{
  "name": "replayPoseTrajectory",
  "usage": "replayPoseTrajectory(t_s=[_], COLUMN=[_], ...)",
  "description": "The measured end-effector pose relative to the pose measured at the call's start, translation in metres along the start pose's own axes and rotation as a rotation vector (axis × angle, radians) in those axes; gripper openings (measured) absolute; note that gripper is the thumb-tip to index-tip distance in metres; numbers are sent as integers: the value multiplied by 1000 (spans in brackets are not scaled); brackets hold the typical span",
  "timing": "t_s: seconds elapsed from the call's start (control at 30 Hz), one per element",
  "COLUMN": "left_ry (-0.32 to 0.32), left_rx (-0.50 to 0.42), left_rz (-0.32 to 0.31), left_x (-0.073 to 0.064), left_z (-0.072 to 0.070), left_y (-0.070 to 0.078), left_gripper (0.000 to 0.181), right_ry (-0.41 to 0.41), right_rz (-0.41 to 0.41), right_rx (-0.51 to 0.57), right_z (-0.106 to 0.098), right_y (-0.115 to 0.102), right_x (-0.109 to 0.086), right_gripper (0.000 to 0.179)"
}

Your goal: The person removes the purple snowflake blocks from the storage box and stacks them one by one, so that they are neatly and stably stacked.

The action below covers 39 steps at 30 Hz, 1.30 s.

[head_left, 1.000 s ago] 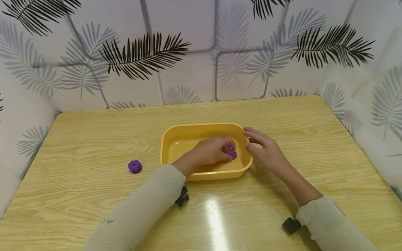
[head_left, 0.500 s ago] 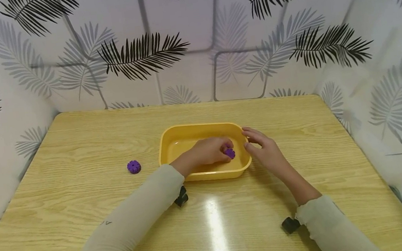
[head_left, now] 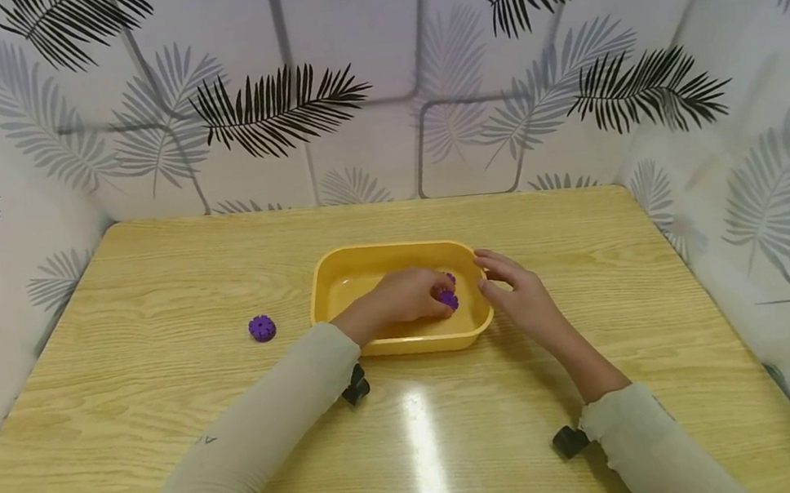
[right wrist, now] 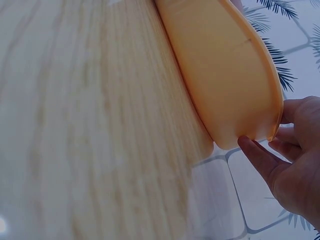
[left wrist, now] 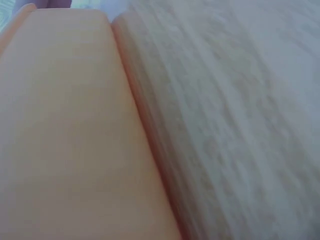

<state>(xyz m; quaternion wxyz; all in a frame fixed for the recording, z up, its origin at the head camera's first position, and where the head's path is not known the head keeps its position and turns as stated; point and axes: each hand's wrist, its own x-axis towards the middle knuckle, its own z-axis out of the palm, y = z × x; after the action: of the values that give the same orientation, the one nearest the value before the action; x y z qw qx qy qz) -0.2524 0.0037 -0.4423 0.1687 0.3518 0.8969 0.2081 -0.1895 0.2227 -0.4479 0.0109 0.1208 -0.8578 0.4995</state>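
Note:
Inside a yellow plastic tub, toward its right end, my left hand pinches a purple snowflake-shaped disc between thumb and curled fingers. A bit more purple shows just above it, partly covered by the fingers. My right hand touches the tub's right end from outside, its fingers fairly straight. In the right wrist view, the thumb of that hand rests on the outer wall of the tub and the other fingertips meet the rim. The left wrist view shows the tub wall but no held piece.
Another purple snowflake-shaped piece lies on the wooden table, left of the tub. Leaf-patterned white sheeting stands along the back and sides. A small black wrist device sits under each sleeve.
The purple disc has shifted slightly left, closer into my left hand's fingers. My right hand keeps its place at the tub's end. The whole view has drifted a little.

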Motion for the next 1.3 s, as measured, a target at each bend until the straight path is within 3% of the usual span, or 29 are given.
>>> replayPoseTrajectory(t_s=[0.33,0.67,1.0,1.3], left_ry=[57,148,260,404], left_rx=[-102,-139,-199,-260], left_rz=[15,32,-17,-76], left_x=[-5,-25,-66,-118], left_z=[-12,-35,-62,-79], left_y=[4,5,-7,-39], left_gripper=[31,33,37,37], right_ry=[-4,-3,2,0], right_rz=[14,17,21,13], right_rx=[-8,-19,-9,3], right_z=[0,1,0,1], right_y=[-1,-3,-3,-4], right_x=[0,-1,-2,-1], right_gripper=[44,45,44,45])
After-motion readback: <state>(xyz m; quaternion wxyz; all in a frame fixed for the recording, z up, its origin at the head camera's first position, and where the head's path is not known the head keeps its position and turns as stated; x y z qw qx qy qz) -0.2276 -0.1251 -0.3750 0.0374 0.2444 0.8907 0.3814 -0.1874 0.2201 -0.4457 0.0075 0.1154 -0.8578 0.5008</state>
